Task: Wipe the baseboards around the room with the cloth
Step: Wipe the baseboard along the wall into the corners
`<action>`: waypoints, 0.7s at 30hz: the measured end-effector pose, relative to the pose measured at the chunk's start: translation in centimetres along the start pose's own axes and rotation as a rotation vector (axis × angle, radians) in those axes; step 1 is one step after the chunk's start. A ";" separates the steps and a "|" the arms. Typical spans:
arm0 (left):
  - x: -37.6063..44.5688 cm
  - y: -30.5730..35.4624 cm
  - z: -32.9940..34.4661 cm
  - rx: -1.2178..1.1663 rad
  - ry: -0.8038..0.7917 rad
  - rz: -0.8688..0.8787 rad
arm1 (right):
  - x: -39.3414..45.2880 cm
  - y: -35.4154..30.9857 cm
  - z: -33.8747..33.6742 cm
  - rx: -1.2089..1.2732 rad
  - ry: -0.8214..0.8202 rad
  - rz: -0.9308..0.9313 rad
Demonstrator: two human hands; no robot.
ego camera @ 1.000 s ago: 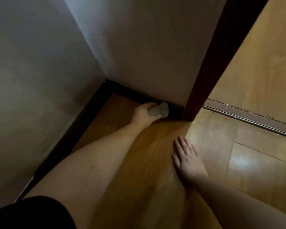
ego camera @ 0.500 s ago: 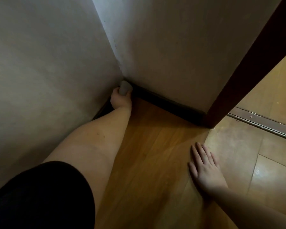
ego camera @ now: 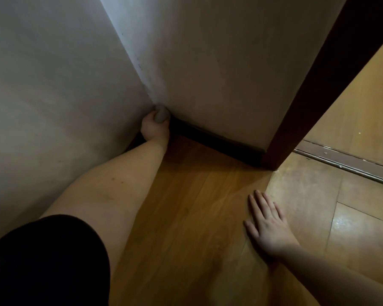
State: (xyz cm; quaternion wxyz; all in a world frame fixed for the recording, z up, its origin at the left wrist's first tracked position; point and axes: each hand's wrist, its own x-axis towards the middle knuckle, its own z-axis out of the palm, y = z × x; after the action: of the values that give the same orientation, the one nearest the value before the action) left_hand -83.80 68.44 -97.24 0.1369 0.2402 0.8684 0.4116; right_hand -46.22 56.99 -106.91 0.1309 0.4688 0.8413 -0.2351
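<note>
My left hand (ego camera: 154, 128) reaches into the room corner and grips a bunched grey cloth (ego camera: 161, 114), pressed where the two white walls meet just above the floor. A dark baseboard (ego camera: 215, 139) runs from that corner to the right along the far wall, ending at the door frame. A short dark piece of baseboard on the left wall shows just behind my wrist; the rest is hidden by my arm. My right hand (ego camera: 268, 225) lies flat on the wooden floor with its fingers spread, holding nothing.
A dark brown door frame (ego camera: 314, 102) slants up at the right, with a metal threshold strip (ego camera: 345, 164) beyond it. White walls close in on the left and ahead. Wooden floor (ego camera: 197, 206) lies between my arms; a black sleeve (ego camera: 42, 261) fills the lower left.
My left hand has slid the cloth leftward along the far baseboard from near the door frame into the corner. My right hand has stayed flat on the floor.
</note>
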 end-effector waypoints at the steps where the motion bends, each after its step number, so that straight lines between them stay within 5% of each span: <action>1: -0.2 0.2 0.0 0.004 -0.025 0.011 | 0.1 0.0 0.0 -0.006 -0.001 0.004; 21: -15.8 2.8 5.5 -0.147 -0.203 0.004 | 0.1 -0.4 -0.3 0.016 0.053 0.026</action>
State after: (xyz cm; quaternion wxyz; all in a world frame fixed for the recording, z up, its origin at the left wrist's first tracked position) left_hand -67.16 65.16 -97.91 0.2407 0.2718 0.8170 0.4480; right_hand -46.65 56.99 -106.61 0.1081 0.4868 0.8364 -0.2277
